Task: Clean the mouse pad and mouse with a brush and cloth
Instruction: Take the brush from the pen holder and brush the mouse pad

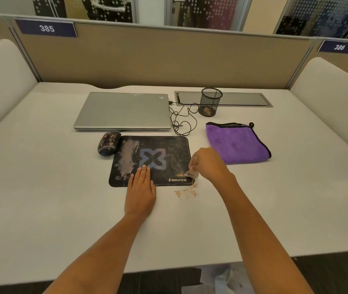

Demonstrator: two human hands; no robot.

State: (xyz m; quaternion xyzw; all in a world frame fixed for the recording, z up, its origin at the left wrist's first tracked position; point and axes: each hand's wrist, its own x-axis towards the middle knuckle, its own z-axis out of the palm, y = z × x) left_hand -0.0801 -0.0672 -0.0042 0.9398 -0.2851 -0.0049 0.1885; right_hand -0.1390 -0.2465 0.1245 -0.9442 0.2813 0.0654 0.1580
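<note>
While left hand (141, 188) flat on mouse pad (170, 148), right hand (208, 164) grips brush (191, 174); mesh cup (211, 98) holds crumbs (207, 111).

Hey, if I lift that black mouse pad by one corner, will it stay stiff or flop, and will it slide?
Probably floppy: the mouse pad looks thin and lies flat on the desk, so a lifted corner would likely droop. It may slide when pushed; the left hand lies flat on it while the right hand holds a brush at its corner.

Head-worn, down onto desk (41, 187) (close)
</note>
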